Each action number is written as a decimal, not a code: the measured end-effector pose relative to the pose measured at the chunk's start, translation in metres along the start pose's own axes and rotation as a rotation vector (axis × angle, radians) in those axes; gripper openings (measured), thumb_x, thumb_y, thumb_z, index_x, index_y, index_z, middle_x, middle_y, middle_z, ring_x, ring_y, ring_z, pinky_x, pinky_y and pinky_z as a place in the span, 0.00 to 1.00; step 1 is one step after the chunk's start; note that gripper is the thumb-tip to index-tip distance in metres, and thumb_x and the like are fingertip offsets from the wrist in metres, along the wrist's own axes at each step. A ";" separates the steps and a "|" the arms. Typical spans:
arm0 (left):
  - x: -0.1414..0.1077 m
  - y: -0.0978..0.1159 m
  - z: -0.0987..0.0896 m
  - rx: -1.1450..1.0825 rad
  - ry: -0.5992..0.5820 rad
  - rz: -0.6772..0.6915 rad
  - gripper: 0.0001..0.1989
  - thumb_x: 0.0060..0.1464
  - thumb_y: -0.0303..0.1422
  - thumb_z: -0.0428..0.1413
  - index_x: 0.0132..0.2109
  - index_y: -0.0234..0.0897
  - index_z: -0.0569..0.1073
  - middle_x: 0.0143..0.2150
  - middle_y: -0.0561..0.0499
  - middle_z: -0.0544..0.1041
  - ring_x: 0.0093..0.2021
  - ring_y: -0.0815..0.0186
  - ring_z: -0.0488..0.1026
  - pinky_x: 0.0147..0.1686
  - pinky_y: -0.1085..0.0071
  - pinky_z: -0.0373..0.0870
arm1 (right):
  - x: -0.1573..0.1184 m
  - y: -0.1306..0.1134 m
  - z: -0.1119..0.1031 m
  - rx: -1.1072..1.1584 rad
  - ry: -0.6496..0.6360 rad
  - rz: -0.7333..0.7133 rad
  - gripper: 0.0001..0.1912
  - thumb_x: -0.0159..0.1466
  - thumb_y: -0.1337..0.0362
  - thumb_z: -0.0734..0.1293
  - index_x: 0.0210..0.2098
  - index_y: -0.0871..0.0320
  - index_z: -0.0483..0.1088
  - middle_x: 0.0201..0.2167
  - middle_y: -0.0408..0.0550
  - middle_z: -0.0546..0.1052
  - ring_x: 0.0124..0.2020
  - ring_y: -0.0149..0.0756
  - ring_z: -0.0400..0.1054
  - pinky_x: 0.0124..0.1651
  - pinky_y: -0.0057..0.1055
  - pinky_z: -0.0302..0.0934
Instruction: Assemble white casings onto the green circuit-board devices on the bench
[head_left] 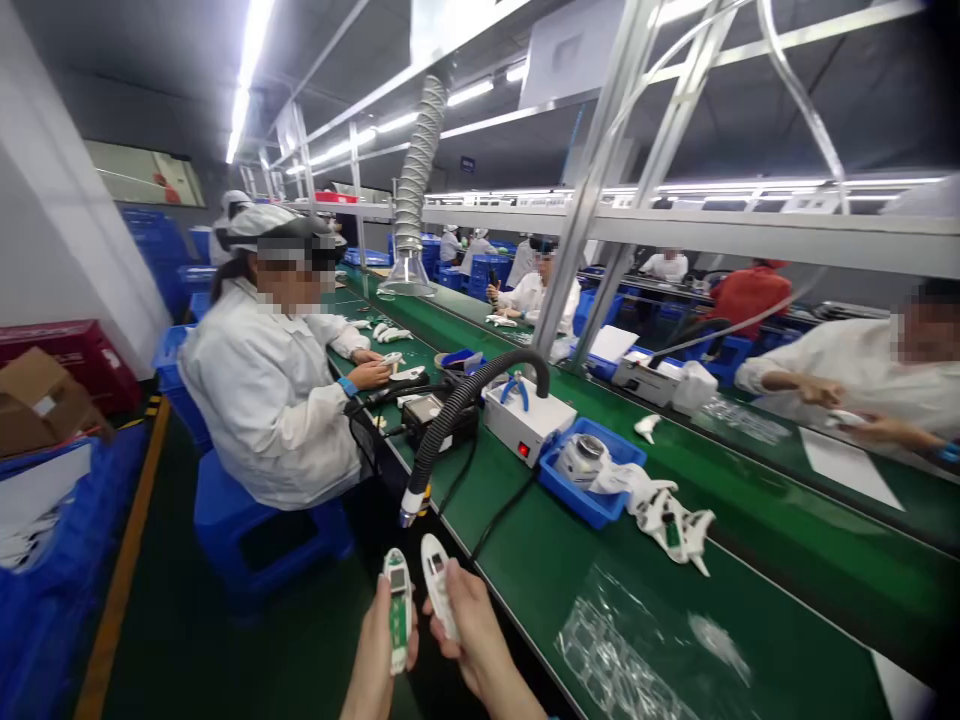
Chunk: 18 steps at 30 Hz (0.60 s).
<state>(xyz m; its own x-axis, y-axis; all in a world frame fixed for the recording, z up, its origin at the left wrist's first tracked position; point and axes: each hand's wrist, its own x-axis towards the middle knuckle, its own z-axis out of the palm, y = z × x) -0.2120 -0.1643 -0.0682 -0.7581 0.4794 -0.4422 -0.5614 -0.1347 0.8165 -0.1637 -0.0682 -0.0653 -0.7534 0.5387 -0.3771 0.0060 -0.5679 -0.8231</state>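
My left hand (380,640) grips a white plastic housing half (398,610) with a green circuit board and a small grey screen showing in it. Beside it, a little to the right, my right hand (472,625) is closed on a white housing cover (437,580) with a small window near its top. The two parts are held upright and apart, in front of the bench edge. Just beyond them hangs the nozzle of a black corrugated hose (442,430).
A blue tray (600,508) holds a metal can and white wrapping. Near it are white housings (667,515), a white box (525,420) with a red switch and blue-handled pliers (515,391). Clear plastic packaging (622,650) lies on the green bench. Co-workers sit at left (277,400) and right (862,370).
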 end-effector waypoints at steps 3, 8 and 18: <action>0.021 0.022 -0.028 -0.141 0.109 0.040 0.24 0.48 0.54 0.56 0.31 0.34 0.71 0.18 0.57 0.69 0.19 0.70 0.67 0.19 0.77 0.62 | 0.033 0.016 0.052 -0.001 -0.063 0.097 0.32 0.51 0.34 0.64 0.21 0.61 0.67 0.12 0.43 0.68 0.08 0.23 0.56 0.07 0.17 0.40; 0.041 0.022 -0.028 -0.126 0.132 0.016 0.27 0.48 0.57 0.53 0.24 0.35 0.68 0.14 0.57 0.66 0.13 0.72 0.62 0.14 0.78 0.55 | 0.039 0.027 0.060 0.001 -0.044 0.074 0.31 0.52 0.36 0.64 0.19 0.60 0.66 0.10 0.42 0.68 0.07 0.22 0.54 0.08 0.18 0.36; 0.043 0.005 -0.012 -0.115 0.111 -0.009 0.29 0.48 0.59 0.52 0.22 0.35 0.67 0.12 0.57 0.65 0.11 0.74 0.59 0.10 0.80 0.49 | 0.026 0.022 0.043 -0.008 0.016 0.020 0.30 0.52 0.37 0.64 0.17 0.59 0.65 0.08 0.42 0.67 0.06 0.24 0.54 0.08 0.19 0.35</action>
<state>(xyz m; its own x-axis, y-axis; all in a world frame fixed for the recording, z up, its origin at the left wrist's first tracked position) -0.2511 -0.1550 -0.0874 -0.7814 0.3833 -0.4924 -0.5975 -0.2321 0.7675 -0.2113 -0.0935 -0.0753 -0.7426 0.5368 -0.4004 0.0262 -0.5742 -0.8183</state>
